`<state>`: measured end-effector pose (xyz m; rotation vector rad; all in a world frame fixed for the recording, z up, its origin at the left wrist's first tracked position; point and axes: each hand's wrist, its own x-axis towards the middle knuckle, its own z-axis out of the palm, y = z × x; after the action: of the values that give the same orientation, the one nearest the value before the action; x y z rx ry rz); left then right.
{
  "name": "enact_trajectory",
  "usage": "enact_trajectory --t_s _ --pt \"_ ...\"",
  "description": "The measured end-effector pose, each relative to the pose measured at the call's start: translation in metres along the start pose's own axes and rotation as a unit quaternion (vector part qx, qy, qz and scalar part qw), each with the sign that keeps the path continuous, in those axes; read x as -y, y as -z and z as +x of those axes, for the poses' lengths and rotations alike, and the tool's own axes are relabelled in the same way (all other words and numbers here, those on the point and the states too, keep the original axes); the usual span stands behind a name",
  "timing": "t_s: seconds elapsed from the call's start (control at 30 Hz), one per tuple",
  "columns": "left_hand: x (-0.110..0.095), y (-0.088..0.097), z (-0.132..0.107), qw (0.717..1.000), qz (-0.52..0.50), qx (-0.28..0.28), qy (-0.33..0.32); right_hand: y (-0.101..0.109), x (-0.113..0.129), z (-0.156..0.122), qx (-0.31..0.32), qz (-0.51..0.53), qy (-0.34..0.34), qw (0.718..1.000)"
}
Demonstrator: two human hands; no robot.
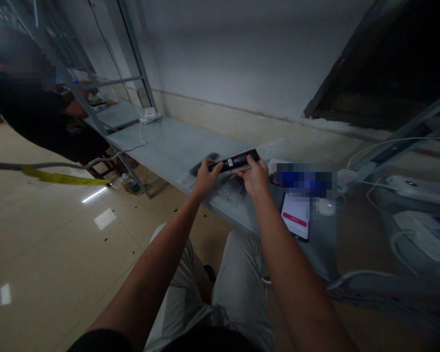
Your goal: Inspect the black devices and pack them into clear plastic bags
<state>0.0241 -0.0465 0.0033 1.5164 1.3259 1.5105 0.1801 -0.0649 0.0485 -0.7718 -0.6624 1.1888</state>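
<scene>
A long flat black object (238,161) with a small white label spans both hands, held just above the bench; its exact kind does not show. My left hand (207,177) grips its left end, thumb on top. At the other end, my right hand (254,173) has its thumb on the upper face and its fingers beneath. Clear plastic film (273,148) shows around the right end. Behind my left hand another dark flat piece (205,162) lies on the bench. More clear plastic (229,193) lies under the hands.
The narrow grey bench (168,146) runs along the wall. A phone (295,215) with a lit screen lies right of my hands, near white power strips (421,190) and cables. A white device (150,115) sits farther left. Beyond the metal frame sits another person (33,112).
</scene>
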Motion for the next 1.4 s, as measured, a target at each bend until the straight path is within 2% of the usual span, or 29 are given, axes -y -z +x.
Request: enact_trajectory --t_s 0.4,0.6,0.73,0.93,1.03,1.2,1.4 --pt "0.007 0.009 0.002 0.998 -0.057 0.024 0.033 -0.006 -0.005 -0.009 -0.015 0.000 -0.011 1.000" --pt "-0.004 0.010 0.000 0.998 -0.053 0.030 0.034 0.000 -0.008 -0.005 -0.028 0.003 -0.002 1.000" --pt "-0.011 0.009 -0.004 0.999 -0.024 0.046 0.013 0.003 -0.009 -0.003 -0.049 0.009 0.022 0.999" --pt "-0.005 0.008 -0.005 0.996 -0.008 0.083 -0.037 0.005 -0.010 -0.003 -0.070 0.005 0.040 0.997" --pt "-0.003 0.007 -0.004 0.996 -0.023 0.081 -0.003 0.006 -0.011 -0.004 -0.066 0.006 0.046 0.997" --pt "-0.001 0.008 0.000 0.993 -0.103 0.019 0.063 0.006 -0.012 -0.004 -0.073 0.000 0.050 0.996" --pt "0.007 0.009 0.008 0.962 -0.243 0.016 0.125 0.005 -0.008 -0.005 -0.073 0.025 0.030 0.997"
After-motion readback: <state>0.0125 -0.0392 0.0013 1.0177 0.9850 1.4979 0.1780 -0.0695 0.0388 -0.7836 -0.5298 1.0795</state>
